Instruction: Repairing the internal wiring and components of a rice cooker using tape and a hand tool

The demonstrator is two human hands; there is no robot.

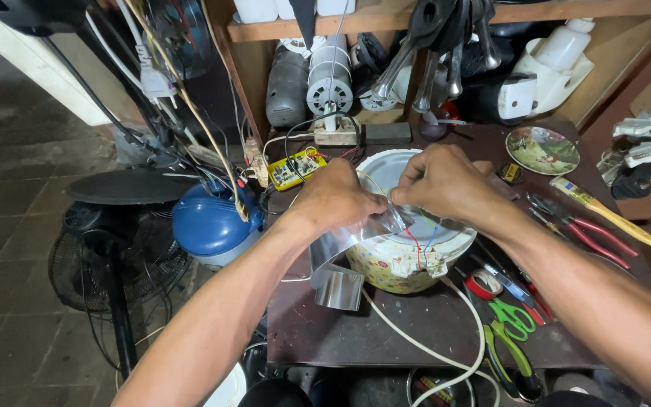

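— Rice cooker (401,264), that's what sits in the middle of the frame: a round pot with a flowered yellow wall, standing on the dark brown table (386,332), its top open with red and blue wires showing inside near the front rim.

— And the hands?

— Both are over the pot. The left hand (337,197) is closed in a pinch on a bent strip of shiny sheet metal (340,260), which curls down from the fingers to the table at the pot's left side. The right hand (442,181) is narrowed too, fingertips meeting the left ones at the upper end of that strip; what exactly it grips I cannot tell, perhaps a thin wire.

— Anything leading off the pot?

— A white cord (431,343) runs from its lower front across the table and loops off the near edge toward the bottom of the frame.

— What lies to the right?

— A roll of red tape (484,285) just beside the pot, green-handled scissors (512,320) below it, red-handled pliers (593,234) further right, and a yellow-handled brush (608,215) above those. A small decorated plate (542,149) sits in the upper right part of the table.

— And to the left?

— A yellow circuit board (297,169) with wires at the table's upper left, and beyond the edge a blue rounded fan motor housing (209,222), with a black fan grille (114,260) on the floor at the left.
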